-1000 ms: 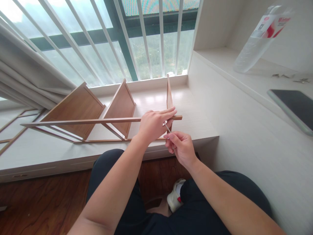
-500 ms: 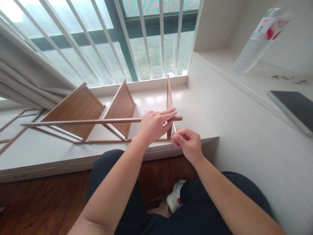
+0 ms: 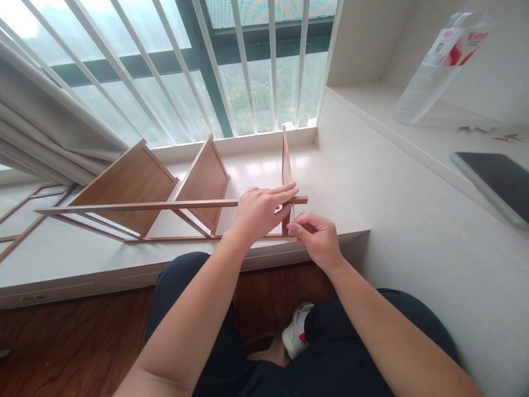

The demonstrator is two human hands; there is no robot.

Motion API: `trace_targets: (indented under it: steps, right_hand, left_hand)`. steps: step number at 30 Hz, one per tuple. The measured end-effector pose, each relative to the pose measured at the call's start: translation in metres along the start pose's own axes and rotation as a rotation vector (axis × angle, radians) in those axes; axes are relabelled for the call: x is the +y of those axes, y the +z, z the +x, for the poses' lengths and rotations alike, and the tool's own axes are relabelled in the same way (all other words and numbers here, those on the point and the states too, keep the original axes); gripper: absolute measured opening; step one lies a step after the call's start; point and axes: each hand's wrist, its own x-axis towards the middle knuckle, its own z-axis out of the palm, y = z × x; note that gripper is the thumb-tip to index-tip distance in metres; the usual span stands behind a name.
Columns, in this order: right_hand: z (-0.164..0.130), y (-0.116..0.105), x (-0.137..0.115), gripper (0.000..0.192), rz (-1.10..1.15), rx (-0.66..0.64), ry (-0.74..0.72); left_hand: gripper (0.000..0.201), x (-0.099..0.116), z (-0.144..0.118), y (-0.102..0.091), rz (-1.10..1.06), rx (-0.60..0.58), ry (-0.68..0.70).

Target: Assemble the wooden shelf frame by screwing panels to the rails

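A brown wooden shelf frame (image 3: 198,204) lies on its side on the pale ledge, with several panels standing up from it. Over the near rail, close to its right end, rests my left hand (image 3: 262,212), its fingers stretched to the right and the rail held between fingers and thumb. Just below that rail end, my right hand (image 3: 318,237) pinches a thin metal rod that looks like a hex key (image 3: 293,212). Its upper tip meets the rail beside my left fingertips; the contact itself is hidden. The rightmost panel (image 3: 286,160) stands behind both hands.
On the shelf at right are a clear bottle (image 3: 430,77), small metal pieces (image 3: 475,129) and a phone (image 3: 496,184). A white side wall (image 3: 363,176) bounds the ledge. Behind it is a barred window (image 3: 248,82); a grey curtain (image 3: 49,110) hangs at left.
My right hand has shifted slightly left and turned, bringing the hex key from a slant to nearly upright in view. My left hand and the frame stay in place.
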Motion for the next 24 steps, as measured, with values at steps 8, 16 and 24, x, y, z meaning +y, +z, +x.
trace_targets:
  steps: [8, 16, 24]
  right_hand:
    - [0.0030, -0.0028, -0.0028, 0.034, -0.132, -0.040, -0.059]
    - [0.0066, -0.0056, -0.0016, 0.033, -0.226, -0.094, -0.101]
    - [0.0076, -0.0102, -0.0042, 0.033, -0.367, -0.158, -0.164]
  left_hand:
    - [0.034, -0.0028, 0.0000, 0.0033, -0.001, 0.028, 0.017]
    - [0.035, -0.0021, -0.0002, 0.0030, -0.001, 0.035, 0.014]
    - [0.034, -0.0034, 0.0000, 0.0036, 0.000, 0.017, 0.001]
